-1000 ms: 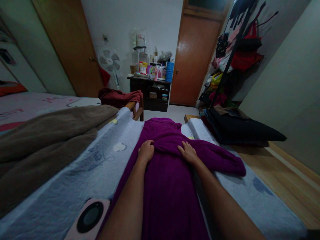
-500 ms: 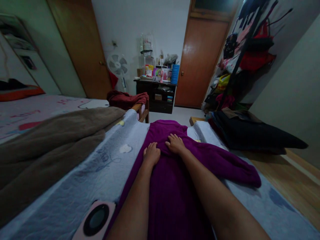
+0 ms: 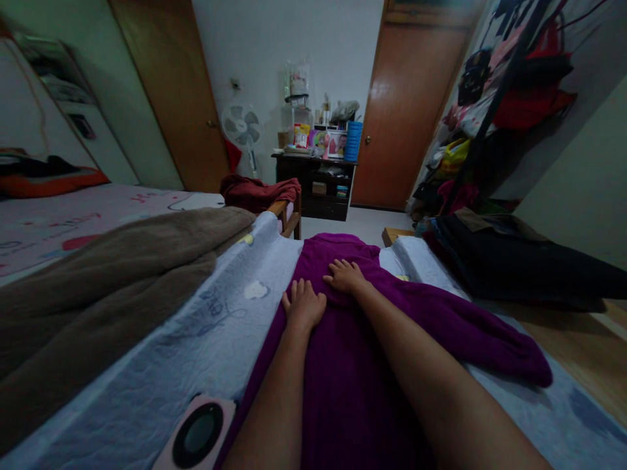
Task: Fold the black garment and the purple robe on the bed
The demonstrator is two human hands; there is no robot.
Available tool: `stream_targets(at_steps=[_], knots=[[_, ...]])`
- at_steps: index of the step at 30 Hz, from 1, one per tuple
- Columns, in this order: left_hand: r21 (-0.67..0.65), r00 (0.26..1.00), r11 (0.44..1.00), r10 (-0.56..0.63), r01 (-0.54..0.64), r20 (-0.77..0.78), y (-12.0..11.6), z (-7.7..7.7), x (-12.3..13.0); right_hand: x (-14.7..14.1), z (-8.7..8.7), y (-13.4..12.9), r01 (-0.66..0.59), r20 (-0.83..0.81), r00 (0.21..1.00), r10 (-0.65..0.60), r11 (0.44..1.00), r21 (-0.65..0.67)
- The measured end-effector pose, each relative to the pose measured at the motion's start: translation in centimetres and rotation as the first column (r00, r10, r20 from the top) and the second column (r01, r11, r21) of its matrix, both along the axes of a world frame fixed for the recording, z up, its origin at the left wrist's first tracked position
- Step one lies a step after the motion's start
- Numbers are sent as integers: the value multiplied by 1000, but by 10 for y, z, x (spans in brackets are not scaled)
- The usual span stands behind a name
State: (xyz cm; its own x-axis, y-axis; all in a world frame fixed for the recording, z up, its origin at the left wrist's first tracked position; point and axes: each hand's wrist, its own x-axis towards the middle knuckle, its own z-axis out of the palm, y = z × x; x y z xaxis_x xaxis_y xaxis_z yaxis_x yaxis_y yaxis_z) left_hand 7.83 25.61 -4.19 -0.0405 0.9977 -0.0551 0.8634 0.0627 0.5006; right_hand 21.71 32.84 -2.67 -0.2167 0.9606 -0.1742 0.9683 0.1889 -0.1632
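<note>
A purple long-sleeved garment (image 3: 357, 378) lies spread on the bed's pale blue sheet (image 3: 215, 352), its collar end away from me and one sleeve (image 3: 490, 326) stretched out to the right. My left hand (image 3: 304, 305) rests on the garment near its left edge, palm down with fingers spread. Farther up and to the right, my right hand (image 3: 345, 276) lies flat on the upper part of the cloth, fingers apart. Neither hand grips anything. The other sleeve cannot be made out.
A pink device with a round black dial (image 3: 198, 434) lies by my left forearm. Left of the sheet is a brown fleecy blanket (image 3: 122, 274). Dark folded cloths (image 3: 529, 261) are stacked at right. Beyond the bed stand a fan (image 3: 242, 127) and a dark cabinet (image 3: 313, 205).
My left hand's fingers have spread wider on the garment. My right hand stays nearly in place. The whole view has shifted slightly, so the room appears farther right.
</note>
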Motion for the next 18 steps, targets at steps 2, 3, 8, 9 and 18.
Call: stream_targets(at_steps=[2, 3, 8, 9, 18], knots=[[-20, 1000, 1000, -7, 7, -11, -1, 2, 0, 16, -2, 6, 67, 36, 997, -67, 998, 8], [-30, 1000, 1000, -7, 7, -22, -2, 4, 0, 23, -3, 9, 100, 48, 994, -100, 995, 16], [-47, 997, 999, -1, -3, -79, -5, 8, 3, 25, 3, 19, 255, 69, 963, -260, 965, 67], [-50, 997, 999, 0, -4, -80, -5, 9, 3, 19, 5, 21, 239, 49, 969, -244, 967, 90], [-63, 980, 983, 167, -174, -110, -6, 8, 1, -45, -5, 44, -165, -86, 982, 165, 986, 10]])
